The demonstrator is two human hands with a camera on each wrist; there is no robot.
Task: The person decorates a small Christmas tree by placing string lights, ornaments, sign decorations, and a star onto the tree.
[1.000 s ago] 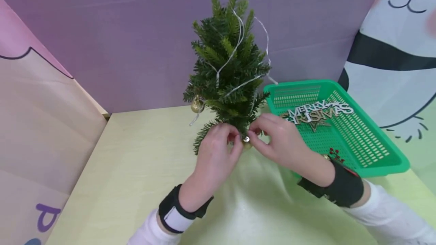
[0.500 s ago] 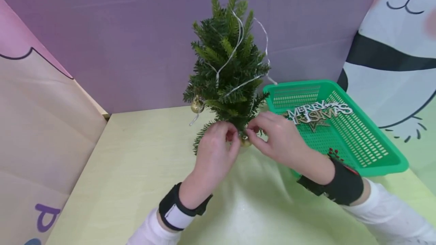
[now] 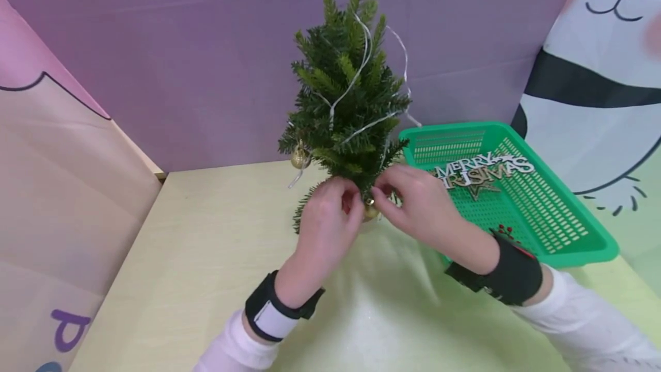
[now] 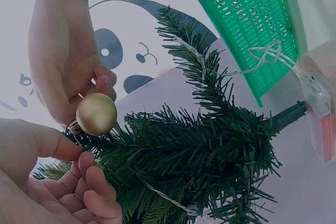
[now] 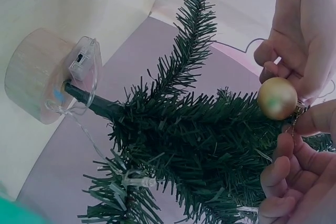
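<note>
A small artificial Christmas tree [image 3: 343,102] stands upright on the table. In front of its lower branches, a gold bauble [image 4: 97,115] hangs between both hands on a thin gold cord [image 5: 293,123]. My left hand [image 3: 326,220] pinches the cord with thumb and forefinger, close to the bauble's cap. From the other side, my right hand [image 3: 422,204] also pinches at the cord; its fingertips are partly hidden behind the bauble in the left wrist view. Whether the cord loops round a branch cannot be told. Another gold bauble [image 3: 300,157] hangs on the tree's left side.
A green basket [image 3: 583,245] at the right holds a Merry Christmas sign [image 3: 482,170] and red berries [image 3: 507,233]. A clear light wire [image 3: 356,76] drapes over the tree, joined to a battery box [image 5: 83,60] by the round base [image 5: 32,74]. A purple backdrop [image 3: 206,73] rises behind.
Both hands have risen slightly with the bauble, toward the lower branches. The tree has shifted very little, and the pinching fingers stay close together.
</note>
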